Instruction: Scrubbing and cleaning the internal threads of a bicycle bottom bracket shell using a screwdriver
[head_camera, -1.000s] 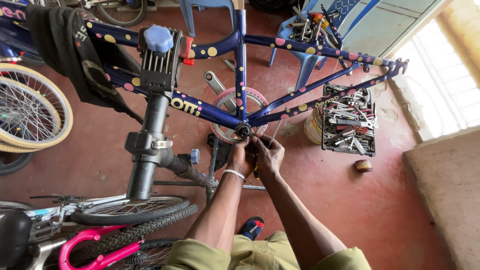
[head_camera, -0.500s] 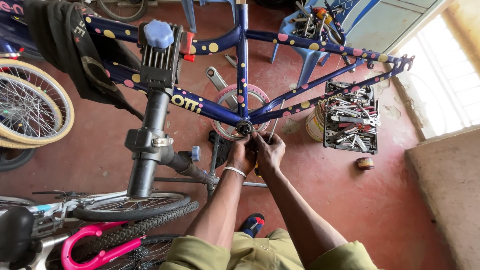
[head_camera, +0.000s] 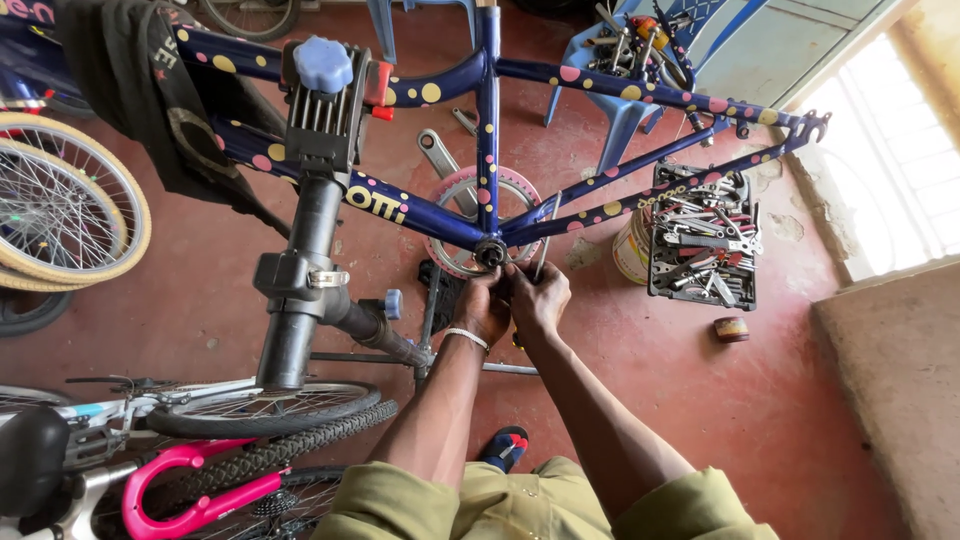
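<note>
Frame: glossy dark-blue painted metal bicycle frame with coloured dots (head_camera: 600, 205), just above the hands (head_camera: 512, 305)
Crate: black plastic crate of bare grey metal tools (head_camera: 703, 235), right of the hands
Floor: matt, rough red concrete floor (head_camera: 640, 360), beneath the hands
Wristband: shiny metal bracelet (head_camera: 466, 338), left wrist

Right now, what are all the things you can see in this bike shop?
Bike frame: one, dark blue with coloured dots, clamped in the stand, centre.
Repair stand: one, black and grey with a blue knob, left of centre.
Chainring: one, pink-rimmed, on the floor behind the frame.
Tool crate: one, black, full of metal wrenches, right.
Bucket: one, pale, beside the crate.
Plastic chair: one, blue, holding tools, top.
Spoked wheels: at least two, cream tyres, left edge.
Bikes: parts of at least two, one pink, bottom left.
Small tin: one, brown, on the red floor.
Left hand: at the frame's bottom bracket.
Right hand: beside it, same spot.
</note>
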